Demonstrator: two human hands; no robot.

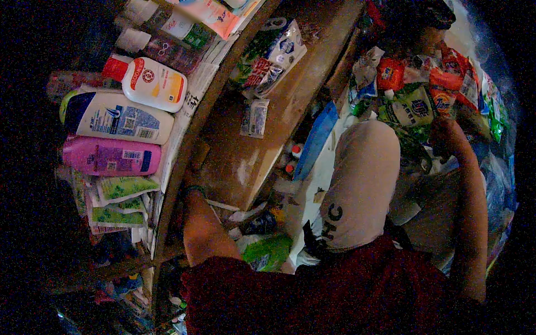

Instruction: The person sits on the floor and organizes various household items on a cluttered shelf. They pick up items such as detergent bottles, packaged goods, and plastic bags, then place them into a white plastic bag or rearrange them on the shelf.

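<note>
My left forearm reaches to the wooden edge of a shelf. A dark band circles its wrist, and beyond it the hand is lost in shadow. On the other side, my right hand is down among detergent packs, against an orange Tide bag. Its fingers are too dark to show whether they grip the bag. Just left of it lies a green and pale laundry pack bearing writing. My bent leg, in light trousers, lies between the two arms.
Along the shelf stand a white red-capped bottle, a white blue-capped bottle, a pink bottle and green sachets. A lower wooden board holds a white packet and a larger pack. A blue strip leans beside it.
</note>
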